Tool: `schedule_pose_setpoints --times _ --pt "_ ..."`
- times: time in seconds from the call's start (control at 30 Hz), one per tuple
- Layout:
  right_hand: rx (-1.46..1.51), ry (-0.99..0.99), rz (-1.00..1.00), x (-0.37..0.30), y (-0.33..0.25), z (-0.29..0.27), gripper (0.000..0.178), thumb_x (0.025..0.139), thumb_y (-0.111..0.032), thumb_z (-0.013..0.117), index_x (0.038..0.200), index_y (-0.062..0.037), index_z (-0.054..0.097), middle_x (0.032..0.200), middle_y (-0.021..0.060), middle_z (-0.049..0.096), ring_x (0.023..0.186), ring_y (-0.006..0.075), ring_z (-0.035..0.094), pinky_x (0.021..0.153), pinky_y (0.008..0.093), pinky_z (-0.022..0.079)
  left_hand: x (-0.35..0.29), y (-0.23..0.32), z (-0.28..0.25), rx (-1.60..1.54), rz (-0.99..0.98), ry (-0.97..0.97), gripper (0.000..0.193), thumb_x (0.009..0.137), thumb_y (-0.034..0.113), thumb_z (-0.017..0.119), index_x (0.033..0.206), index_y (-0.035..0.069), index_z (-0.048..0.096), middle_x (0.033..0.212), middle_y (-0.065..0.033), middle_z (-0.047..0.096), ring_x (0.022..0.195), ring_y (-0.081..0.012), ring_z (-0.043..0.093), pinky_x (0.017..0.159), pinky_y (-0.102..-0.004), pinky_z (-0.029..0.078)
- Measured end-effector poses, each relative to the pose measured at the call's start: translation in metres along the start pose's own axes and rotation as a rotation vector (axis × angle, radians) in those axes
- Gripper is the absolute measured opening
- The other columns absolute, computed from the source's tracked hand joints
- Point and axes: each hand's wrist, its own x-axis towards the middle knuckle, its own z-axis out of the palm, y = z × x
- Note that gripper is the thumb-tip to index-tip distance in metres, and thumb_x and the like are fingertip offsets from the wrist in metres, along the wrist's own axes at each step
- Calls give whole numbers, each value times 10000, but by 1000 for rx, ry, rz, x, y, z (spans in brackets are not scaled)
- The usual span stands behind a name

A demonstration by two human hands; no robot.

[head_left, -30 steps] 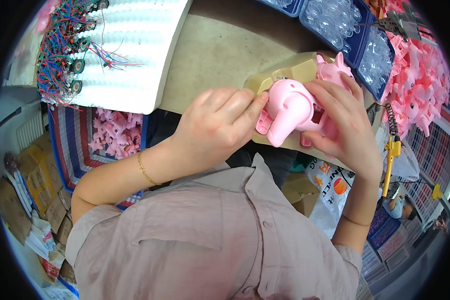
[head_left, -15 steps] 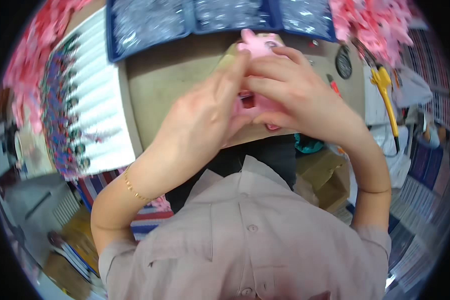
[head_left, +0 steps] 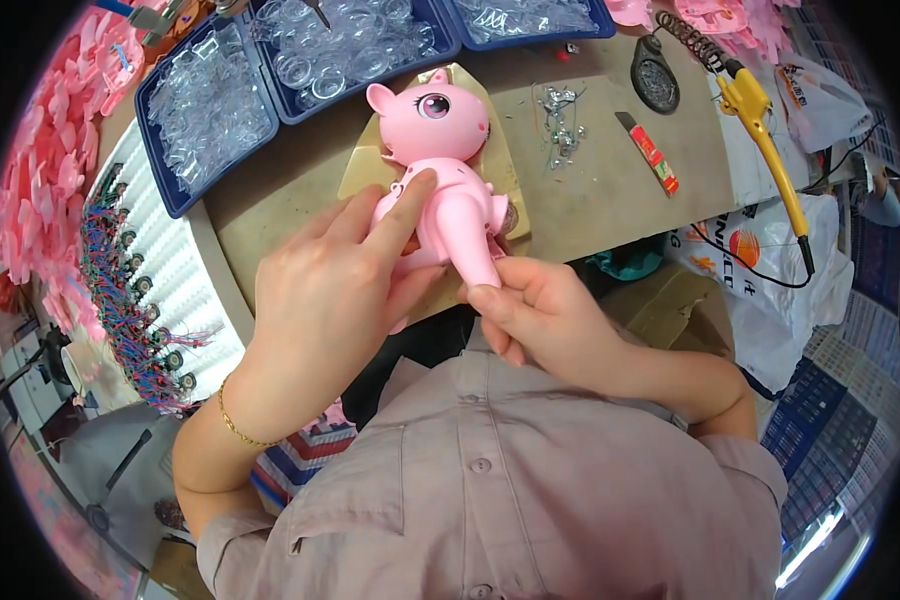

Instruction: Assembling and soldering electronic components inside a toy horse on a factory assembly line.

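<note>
A pink plastic toy animal (head_left: 440, 170) with a big eye lies on a tan pad (head_left: 365, 165) on the workbench, head away from me. My left hand (head_left: 335, 290) rests over its body, the index finger pressing on its back. My right hand (head_left: 540, 310) grips one of the toy's legs from below, near the bench's front edge.
Blue trays (head_left: 220, 100) of clear plastic parts stand at the back. A yellow soldering iron (head_left: 770, 140), a red utility knife (head_left: 650, 150) and small metal bits lie to the right. Wired parts on a white tray (head_left: 160, 300) and pink toy shells (head_left: 50, 180) fill the left.
The view swung from the left side to over the bench. The toy, held up between both hands before, now lies stretched on the pad with both hands on it.
</note>
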Motion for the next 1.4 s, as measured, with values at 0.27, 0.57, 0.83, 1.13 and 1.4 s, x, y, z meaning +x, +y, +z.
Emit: schedule_pose_setpoints --times 0.27,0.57,0.83,1.13,1.4 --pt "-1353 330 -915 23 -22 -38 180 822 -64 639 986 10 631 760 122 569 672 280 567 580 359 435 1 -5 -1 -7 76 0 672 693 295 749 1310 136 533 1069 -92 643 851 -265 639 702 -348 522" --pt "-987 380 -870 104 -93 -23 227 855 -208 621 870 15 660 719 133 589 679 284 581 611 347 447 1 -5 8 73 122 126 462 785 318 652 1132 16 607 764 -78 576 688 -192 604 546 -296 486" --pt "-1422 293 -811 126 -95 -3 280 880 -247 594 792 17 630 711 117 606 678 298 589 631 381 453 0 1 7 105 83 6 492 808 320 638 1168 -6 564 897 -115 580 711 -200 595 582 -299 499" --pt "-338 301 -776 141 -93 9 340 954 -209 507 641 -98 434 562 -47 375 461 38 284 437 217 216 4 -11 5 50 172 149 456 758 275 649 1137 31 579 1301 -168 500 699 -187 582 554 -295 501" --pt "-354 653 -1378 74 -191 35 331 934 -248 571 662 -65 529 614 -25 521 517 36 444 462 200 327 9 -4 5 76 162 102 515 763 289 672 1195 32 563 1357 -176 464 678 -207 589 528 -317 503"
